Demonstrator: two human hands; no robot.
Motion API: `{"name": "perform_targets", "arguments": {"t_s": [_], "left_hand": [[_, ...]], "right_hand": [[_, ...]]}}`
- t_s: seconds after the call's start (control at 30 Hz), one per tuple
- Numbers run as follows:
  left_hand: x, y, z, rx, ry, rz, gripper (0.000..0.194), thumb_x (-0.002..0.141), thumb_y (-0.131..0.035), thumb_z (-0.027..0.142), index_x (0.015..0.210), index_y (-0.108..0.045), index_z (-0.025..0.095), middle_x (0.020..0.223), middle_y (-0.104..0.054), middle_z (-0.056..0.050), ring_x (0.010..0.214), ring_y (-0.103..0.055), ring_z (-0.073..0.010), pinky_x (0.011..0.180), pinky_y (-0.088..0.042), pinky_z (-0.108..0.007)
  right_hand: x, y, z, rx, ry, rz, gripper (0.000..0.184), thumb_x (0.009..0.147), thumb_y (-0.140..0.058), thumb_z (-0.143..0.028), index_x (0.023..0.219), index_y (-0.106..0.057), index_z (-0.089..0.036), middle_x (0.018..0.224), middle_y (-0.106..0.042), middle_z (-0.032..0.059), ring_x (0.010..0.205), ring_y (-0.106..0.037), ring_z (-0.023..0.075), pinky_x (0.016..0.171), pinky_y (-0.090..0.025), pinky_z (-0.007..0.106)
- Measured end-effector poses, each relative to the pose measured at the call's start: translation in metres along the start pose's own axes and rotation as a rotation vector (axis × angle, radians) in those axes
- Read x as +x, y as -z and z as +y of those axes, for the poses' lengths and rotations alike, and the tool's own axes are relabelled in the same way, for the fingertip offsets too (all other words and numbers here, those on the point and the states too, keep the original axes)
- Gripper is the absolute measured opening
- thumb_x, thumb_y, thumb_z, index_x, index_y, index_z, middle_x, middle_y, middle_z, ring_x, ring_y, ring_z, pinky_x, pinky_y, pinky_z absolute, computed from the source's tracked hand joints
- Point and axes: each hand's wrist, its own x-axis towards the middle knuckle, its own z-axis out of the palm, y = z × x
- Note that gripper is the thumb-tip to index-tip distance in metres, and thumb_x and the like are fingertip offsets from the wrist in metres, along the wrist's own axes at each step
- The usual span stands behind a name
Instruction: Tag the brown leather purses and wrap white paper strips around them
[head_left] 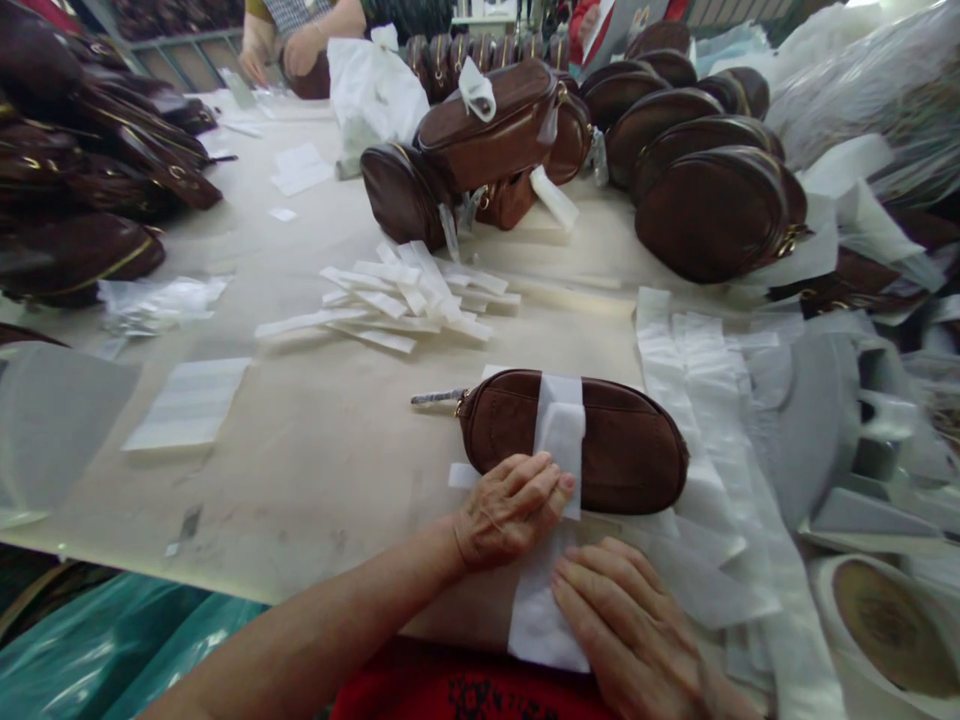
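Note:
A dark brown oval leather pouch [637, 445] lies on the table in front of me, with a wrapped zip pull [439, 398] sticking out at its left end. Around its middle runs a white paper strip [561, 395]. My left hand [514, 508] is closed, its fingers pressed together on the strip at the pouch's near edge. Closer to me, a white sheet [544, 610] hangs toward the table edge. My right hand [630, 625] has its fingers together on the right side of this sheet; its thumb is hidden.
Loose white strips [405, 295] lie beyond the pouch, and layered white paper [705, 420] is to its right. Brown bags [712, 210] are stacked at the back right and more bags [90, 150] at left. A tape roll [885, 620] sits lower right. Another person's hands [300, 50] work across the table.

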Motion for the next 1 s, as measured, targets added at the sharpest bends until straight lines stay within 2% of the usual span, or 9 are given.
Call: {"name": "perform_targets", "arguments": {"t_s": [0.13, 0.3, 0.37, 0.5, 0.6, 0.7, 0.77, 0.9, 1.0], "left_hand": [[-0.003, 0.003, -0.001, 0.030, -0.027, -0.049, 0.028, 0.089, -0.044, 0.011, 0.114, -0.055, 0.003, 0.103, -0.060, -0.013, 0.109, -0.055, -0.0242, 0.090, -0.048, -0.035], [-0.006, 0.011, -0.004, 0.036, -0.080, -0.138, 0.033, 0.090, -0.042, 0.011, 0.120, -0.051, 0.000, 0.110, -0.059, -0.016, 0.114, -0.053, -0.0261, 0.095, -0.048, -0.035], [-0.007, 0.011, -0.006, 0.000, -0.076, -0.110, 0.032, 0.090, -0.043, 0.011, 0.119, -0.051, 0.001, 0.109, -0.060, -0.016, 0.116, -0.052, -0.0258, 0.096, -0.048, -0.035], [-0.007, 0.007, -0.007, -0.112, -0.042, 0.021, 0.024, 0.088, -0.048, 0.011, 0.109, -0.056, 0.002, 0.104, -0.064, -0.015, 0.119, -0.050, -0.0268, 0.092, -0.051, -0.036], [-0.007, 0.006, -0.007, -0.184, -0.014, 0.056, 0.020, 0.090, -0.044, 0.013, 0.101, -0.059, 0.005, 0.104, -0.066, -0.013, 0.120, -0.049, -0.0246, 0.091, -0.050, -0.034], [-0.007, 0.008, -0.005, -0.175, 0.068, 0.035, 0.026, 0.095, -0.033, 0.017, 0.099, -0.059, 0.012, 0.107, -0.067, -0.008, 0.116, -0.052, -0.0171, 0.092, -0.046, -0.032], [-0.008, 0.009, -0.003, -0.165, 0.127, 0.032, 0.026, 0.095, -0.033, 0.018, 0.091, -0.059, 0.018, 0.109, -0.067, -0.003, 0.115, -0.052, -0.0144, 0.094, -0.042, -0.033], [-0.007, 0.009, -0.002, -0.243, 0.167, 0.075, 0.022, 0.090, -0.040, 0.011, 0.075, -0.055, 0.016, 0.093, -0.070, -0.003, 0.113, -0.054, -0.0158, 0.090, -0.042, -0.032], [-0.006, 0.007, -0.003, -0.309, 0.162, 0.075, 0.023, 0.088, -0.040, 0.009, 0.073, -0.056, 0.014, 0.096, -0.069, -0.007, 0.109, -0.056, -0.0167, 0.084, -0.044, -0.030]], "right_hand": [[0.010, 0.003, 0.008, 0.021, 0.018, 0.026, 0.029, 0.089, -0.036, -0.006, 0.091, -0.065, -0.008, 0.083, -0.069, 0.0108, 0.093, -0.061, 0.0194, 0.088, -0.047, 0.036], [0.014, 0.004, 0.012, -0.020, 0.009, 0.025, 0.028, 0.088, -0.038, -0.003, 0.092, -0.066, -0.008, 0.088, -0.069, 0.0106, 0.096, -0.059, 0.0197, 0.092, -0.044, 0.038], [0.018, 0.007, 0.012, -0.039, 0.025, 0.015, 0.029, 0.088, -0.038, -0.002, 0.091, -0.066, -0.008, 0.088, -0.069, 0.0100, 0.097, -0.060, 0.0194, 0.092, -0.043, 0.037], [0.032, 0.017, 0.014, -0.075, 0.106, -0.055, 0.032, 0.091, -0.035, -0.007, 0.090, -0.067, -0.011, 0.086, -0.071, 0.0076, 0.093, -0.061, 0.0178, 0.089, -0.045, 0.033], [0.041, 0.021, 0.021, -0.090, 0.150, -0.098, 0.032, 0.090, -0.036, -0.007, 0.089, -0.067, -0.015, 0.086, -0.072, 0.0061, 0.093, -0.062, 0.0166, 0.087, -0.046, 0.032], [0.047, 0.015, 0.033, -0.074, 0.103, -0.064, 0.026, 0.088, -0.041, -0.006, 0.091, -0.066, -0.015, 0.085, -0.070, 0.0064, 0.092, -0.061, 0.0171, 0.086, -0.047, 0.035], [0.049, 0.007, 0.042, -0.047, 0.054, -0.025, 0.021, 0.085, -0.046, -0.006, 0.091, -0.065, -0.015, 0.083, -0.069, 0.0070, 0.090, -0.060, 0.0179, 0.083, -0.049, 0.036], [0.050, -0.011, 0.058, 0.024, -0.061, 0.074, 0.018, 0.079, -0.054, -0.002, 0.087, -0.064, -0.016, 0.078, -0.066, 0.0062, 0.081, -0.058, 0.0173, 0.071, -0.051, 0.033], [0.047, -0.023, 0.066, 0.066, -0.205, 0.116, 0.019, 0.077, -0.057, 0.000, 0.083, -0.063, -0.017, 0.076, -0.063, 0.0048, 0.079, -0.057, 0.0168, 0.069, -0.051, 0.031]]}}
